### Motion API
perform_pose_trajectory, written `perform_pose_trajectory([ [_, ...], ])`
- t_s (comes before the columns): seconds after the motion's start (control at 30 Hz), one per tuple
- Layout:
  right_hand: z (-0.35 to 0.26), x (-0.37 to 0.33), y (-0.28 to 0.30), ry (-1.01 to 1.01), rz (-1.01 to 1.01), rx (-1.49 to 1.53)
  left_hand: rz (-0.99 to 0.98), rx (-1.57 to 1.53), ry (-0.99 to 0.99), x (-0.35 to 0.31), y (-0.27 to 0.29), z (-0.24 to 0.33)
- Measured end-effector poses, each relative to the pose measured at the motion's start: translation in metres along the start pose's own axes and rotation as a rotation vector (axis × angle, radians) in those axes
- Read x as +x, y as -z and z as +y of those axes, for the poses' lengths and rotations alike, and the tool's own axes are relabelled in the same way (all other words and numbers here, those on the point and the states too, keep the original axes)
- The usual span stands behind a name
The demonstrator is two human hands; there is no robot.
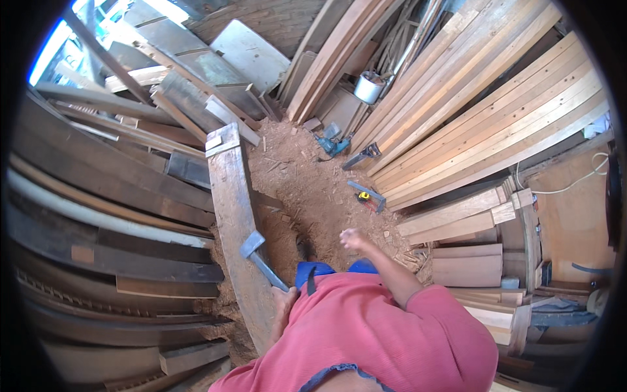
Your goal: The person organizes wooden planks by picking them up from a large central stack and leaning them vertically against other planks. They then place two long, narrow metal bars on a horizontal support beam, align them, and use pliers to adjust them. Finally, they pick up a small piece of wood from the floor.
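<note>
My left hand (283, 302) is wrapped round the lower end of a mallet's handle beside my hip. The mallet (264, 266) has a square, blocky grey head, which lies over the edge of a long, thick wooden beam (230, 186) at my left. My right hand (354, 239) hangs over the shavings in front of my right side, touching nothing around it. Its fingers are curled in, and whatever may be inside them is hidden. Nearest to it on the floor are a yellow tape measure (364, 195) and a blue try square (367, 191).
Wood shavings (313, 196) cover the floor. A handsaw (362, 155) and a teal power tool (333, 145) lie farther off, near a white pot (369, 87). Long planks (483, 124) lean at the right, and dark boards (117, 215) are stacked at the left.
</note>
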State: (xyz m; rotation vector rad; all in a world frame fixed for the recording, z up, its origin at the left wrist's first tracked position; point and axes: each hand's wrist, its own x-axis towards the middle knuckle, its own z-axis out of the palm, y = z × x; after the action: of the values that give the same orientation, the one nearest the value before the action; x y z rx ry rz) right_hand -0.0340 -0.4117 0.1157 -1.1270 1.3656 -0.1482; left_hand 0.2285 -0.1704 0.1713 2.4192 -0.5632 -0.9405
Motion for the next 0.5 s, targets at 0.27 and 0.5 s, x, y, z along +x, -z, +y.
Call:
perform_pose_trajectory([
  [0.27, -0.087, 0.024, -0.095, -0.120, -0.443, 0.539, -0.657, 0.242, -0.268, 0.115, 0.072, 0.182],
  [0.5, -0.089, 0.022, -0.048, -0.312, 0.269, 0.567, -0.953, 0.400, -0.301, 0.060, -0.068, 0.223],
])
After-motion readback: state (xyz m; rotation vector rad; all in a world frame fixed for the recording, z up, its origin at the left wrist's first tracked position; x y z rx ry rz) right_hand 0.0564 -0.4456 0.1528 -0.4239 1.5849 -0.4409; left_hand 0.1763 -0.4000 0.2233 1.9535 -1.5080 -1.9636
